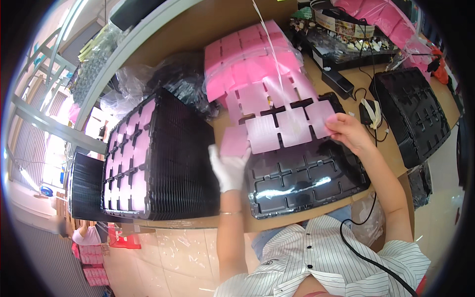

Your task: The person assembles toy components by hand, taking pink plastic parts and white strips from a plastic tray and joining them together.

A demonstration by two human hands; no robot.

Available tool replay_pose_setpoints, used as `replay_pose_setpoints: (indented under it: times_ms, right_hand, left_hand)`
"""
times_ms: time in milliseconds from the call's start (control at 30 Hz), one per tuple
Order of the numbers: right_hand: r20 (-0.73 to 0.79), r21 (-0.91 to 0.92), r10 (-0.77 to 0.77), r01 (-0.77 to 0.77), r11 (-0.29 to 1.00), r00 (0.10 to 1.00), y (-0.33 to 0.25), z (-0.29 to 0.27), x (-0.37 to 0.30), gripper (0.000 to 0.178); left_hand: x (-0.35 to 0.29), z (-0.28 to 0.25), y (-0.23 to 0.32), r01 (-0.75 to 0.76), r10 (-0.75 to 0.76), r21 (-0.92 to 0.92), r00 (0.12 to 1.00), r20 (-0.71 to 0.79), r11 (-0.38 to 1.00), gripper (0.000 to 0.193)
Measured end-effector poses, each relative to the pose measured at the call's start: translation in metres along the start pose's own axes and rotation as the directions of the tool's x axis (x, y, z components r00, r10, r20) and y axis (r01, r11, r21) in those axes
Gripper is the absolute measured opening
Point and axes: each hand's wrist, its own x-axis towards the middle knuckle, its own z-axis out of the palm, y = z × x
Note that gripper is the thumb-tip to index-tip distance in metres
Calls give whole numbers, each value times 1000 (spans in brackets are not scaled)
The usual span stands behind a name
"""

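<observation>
- Left forearm (pixel 231 252): bare, entering at the lower edge, raised nearly upright in view.
- Left wrist (pixel 230 198): in line with the forearm; thin band (pixel 230 213) worn just below.
- Left hand (pixel 228 171): gloved in white, pointing away from the torso; outer finger and thumb spread to either side, remaining fingers partly hidden, closure not determinable.
- Right forearm (pixel 383 175): bare, slanting up and leftward from a bent elbow.
- Right wrist (pixel 365 147): close to straight.
- Right hand (pixel 348 131): ungloved, turned inward to the left; fingertips drawn together in a pinch, lower fingers curled.
- Hands: well apart, right placed higher in view.
</observation>
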Motion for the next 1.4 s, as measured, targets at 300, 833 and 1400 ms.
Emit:
replay_pose_setpoints:
  times_ms: [300,833,1400]
  right_hand:
    - [-210,-246,8,-61,967,978,17,-25,-77,20]
    - [-197,-961,-607,-29,276,770,75,-40,-119,28]
    - [126,-931,-734,335,144,667,21,-40,-58,16]
  left_hand:
    - [-76,19,-7,47,115,869,986,-118,493,57]
    - [-131,17,-45,150,312,952,948,-62,-267,43]
    - [-79,29,-22,-287,296,797,819,492,-531,17]
